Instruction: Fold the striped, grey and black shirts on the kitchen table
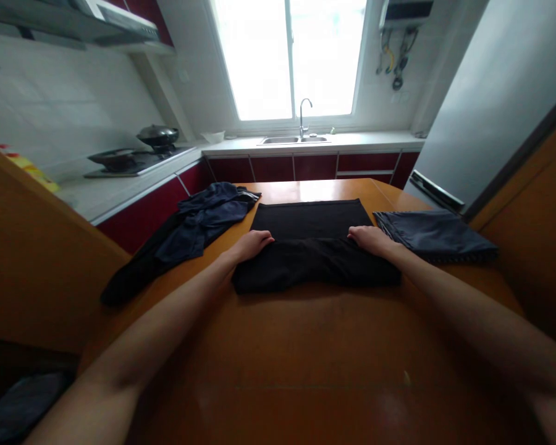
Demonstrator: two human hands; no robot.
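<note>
A black cloth garment (pixel 315 266) lies on the wooden table in front of me, its near part folded over towards the far side. The garment's exact kind cannot be made out. At the left end of the folded edge, my left hand (pixel 254 243) is closed with the fabric pinched between thumb and fingers. My right hand (pixel 369 238) pinches the same edge at its right end. Beyond both hands, the far part of the garment lies flat. Close to my right hand rests a folded dark grey garment (pixel 438 235).
Crumpled dark blue and black clothes (pixel 199 216) hang over the table's left edge. The wooden table (pixel 306 352) stretches towards me. Behind it are a counter with a sink (pixel 282 140) and, at left, a stove (pixel 143 162) with pans. A fridge (pixel 495 105) stands at right.
</note>
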